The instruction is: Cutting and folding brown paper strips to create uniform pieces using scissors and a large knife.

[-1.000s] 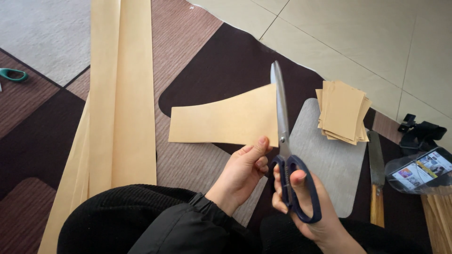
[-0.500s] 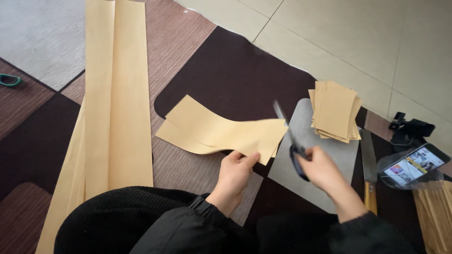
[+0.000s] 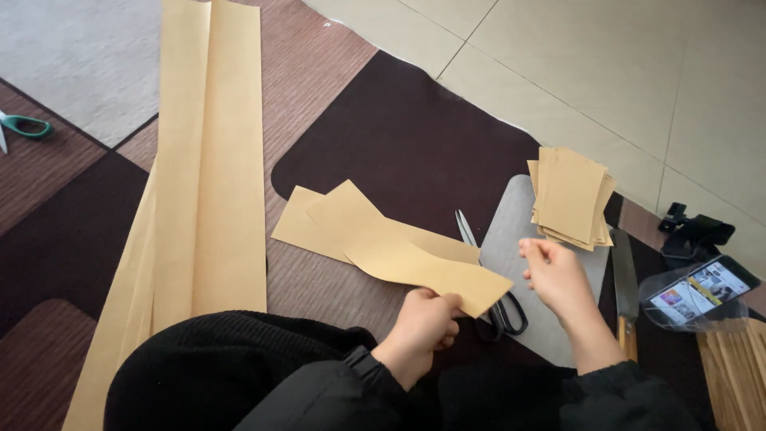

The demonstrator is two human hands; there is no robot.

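On rug — left hand (image 3: 421, 326) pinches tan paper strip (image 3: 383, 243); right hand (image 3: 557, 275) empty, loosely curled, near scissors (image 3: 487, 275).

We see soft, even daylight, bright on the pale floor tiles (image 3: 606, 72) at top right. Shadows faint, no hard glare except slight sheen on the phone screen (image 3: 696, 291). Mostly sharp; mild wide-angle stretch at the edges.

Matt paper, ribbed cloth, bright metal

Tan paper strip (image 3: 399, 247) looks matt and smooth; rug (image 3: 319, 96) is ribbed woven cloth; scissors (image 3: 479, 263) have shiny metal blades; grey board (image 3: 519, 239) looks smooth and matt.
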